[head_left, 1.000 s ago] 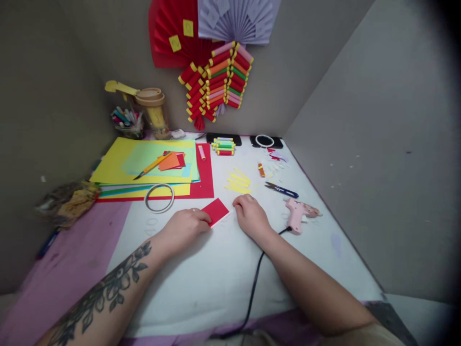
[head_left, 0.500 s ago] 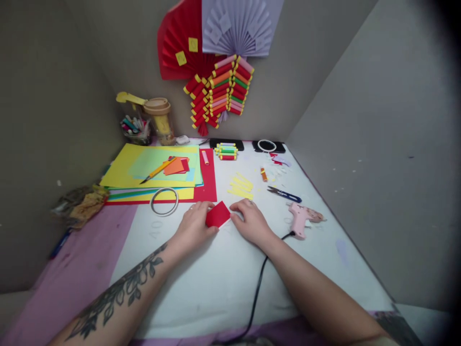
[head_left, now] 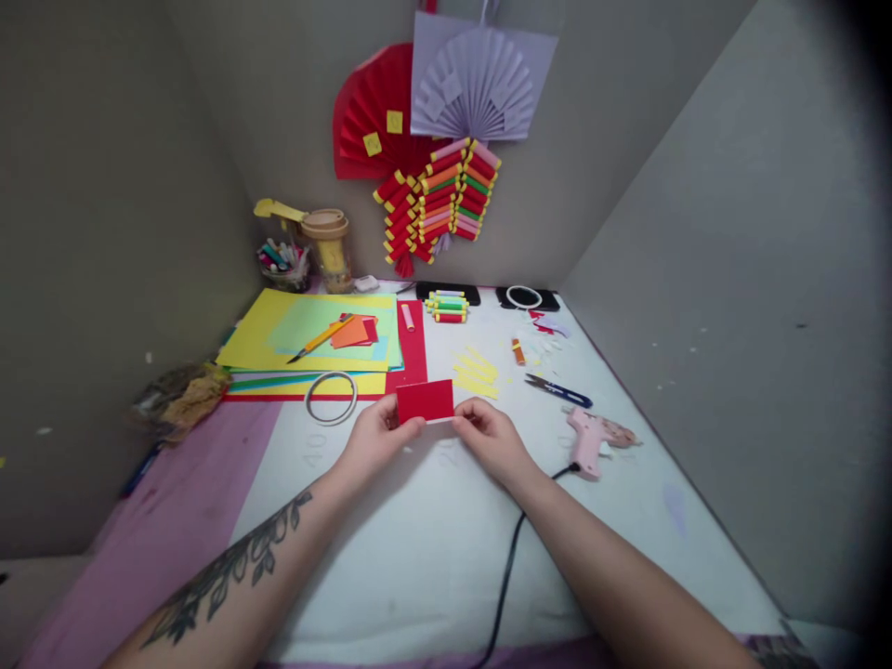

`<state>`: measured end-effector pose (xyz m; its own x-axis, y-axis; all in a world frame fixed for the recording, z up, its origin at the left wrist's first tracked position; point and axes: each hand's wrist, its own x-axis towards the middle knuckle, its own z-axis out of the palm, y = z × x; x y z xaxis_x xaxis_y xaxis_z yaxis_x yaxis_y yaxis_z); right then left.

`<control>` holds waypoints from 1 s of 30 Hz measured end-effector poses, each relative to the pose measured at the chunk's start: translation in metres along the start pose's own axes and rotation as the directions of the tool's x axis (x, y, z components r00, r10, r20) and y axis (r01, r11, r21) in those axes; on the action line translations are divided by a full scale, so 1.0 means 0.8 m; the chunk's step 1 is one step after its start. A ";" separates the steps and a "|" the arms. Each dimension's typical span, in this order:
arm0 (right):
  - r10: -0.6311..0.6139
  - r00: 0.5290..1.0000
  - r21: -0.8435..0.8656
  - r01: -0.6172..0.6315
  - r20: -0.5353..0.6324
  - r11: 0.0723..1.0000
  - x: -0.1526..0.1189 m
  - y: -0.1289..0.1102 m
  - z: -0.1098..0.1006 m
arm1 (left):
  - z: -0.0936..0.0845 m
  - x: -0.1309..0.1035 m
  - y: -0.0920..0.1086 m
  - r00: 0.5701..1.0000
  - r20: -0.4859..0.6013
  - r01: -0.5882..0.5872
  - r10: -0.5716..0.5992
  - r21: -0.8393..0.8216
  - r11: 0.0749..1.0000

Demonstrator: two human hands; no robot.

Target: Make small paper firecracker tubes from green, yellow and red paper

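A small rectangle of red paper [head_left: 425,401] is held up just over the white tabletop, with a white strip along its lower edge. My left hand [head_left: 380,429] pinches its left end, thumb in front and fingers behind. At the lower right corner my right hand [head_left: 489,432] grips it between thumb and fingers. Beyond the paper lie several thin yellow paper strips [head_left: 475,373]. A roll of tape [head_left: 331,398] rests left of my left hand. To the right of my right hand sits a pink glue gun [head_left: 589,441], its black cord running under my right forearm.
Coloured paper sheets [head_left: 243,344] are stacked at the left with a yellow craft knife [head_left: 321,340] on top. Small rolled paper tubes [head_left: 447,307] are piled at the back. Thread snips [head_left: 559,390] lie at the right. Paper fans [head_left: 480,84] hang on the wall.
The red paper has been lifted and turned from a tilted position to nearly level. My right hand, earlier beside its corner, now grips it. The camera view has shifted slightly.
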<state>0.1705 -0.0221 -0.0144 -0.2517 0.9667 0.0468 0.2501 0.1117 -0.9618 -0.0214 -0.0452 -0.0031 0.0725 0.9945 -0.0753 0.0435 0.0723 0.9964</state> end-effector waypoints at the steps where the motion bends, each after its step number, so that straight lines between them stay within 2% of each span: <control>1: 0.005 1.000 -0.011 -0.005 0.001 1.000 0.000 -0.001 0.000 | 0.000 0.000 0.000 1.000 -0.009 -0.008 0.008 -0.012 1.000; 5: -0.010 1.000 -0.051 0.010 -0.004 0.999 -0.002 -0.006 0.002 | 0.003 -0.001 0.000 0.999 -0.040 -0.009 0.010 0.015 1.000; 13: -0.105 0.994 -0.195 0.102 -0.007 0.975 -0.001 -0.011 0.001 | 0.007 -0.004 0.004 0.992 -0.124 -0.011 0.037 0.204 0.979; 22: -0.186 0.982 -0.200 0.187 0.026 0.962 0.000 -0.005 0.001 | 0.005 -0.011 0.007 0.971 -0.020 -0.206 0.239 0.437 0.876; 26: -0.128 0.991 -0.104 0.130 0.024 0.986 0.002 -0.002 0.000 | 0.002 -0.014 0.008 0.913 0.055 -0.368 0.405 0.543 0.755; 28: -0.096 0.995 0.007 0.096 0.032 0.995 0.003 -0.002 -0.001 | 0.002 -0.017 0.011 0.864 0.094 -0.453 0.494 0.571 0.685; 30: -0.069 0.997 0.127 0.065 0.028 0.990 0.004 -0.002 0.000 | 0.002 -0.019 0.013 0.797 0.133 -0.544 0.590 0.583 0.604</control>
<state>0.1695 -0.0189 -0.0131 -0.2941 0.9499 0.1055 0.1127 0.1441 -0.9831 -0.0206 -0.0600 0.0083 0.2158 0.8250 0.5224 0.5677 -0.5413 0.6203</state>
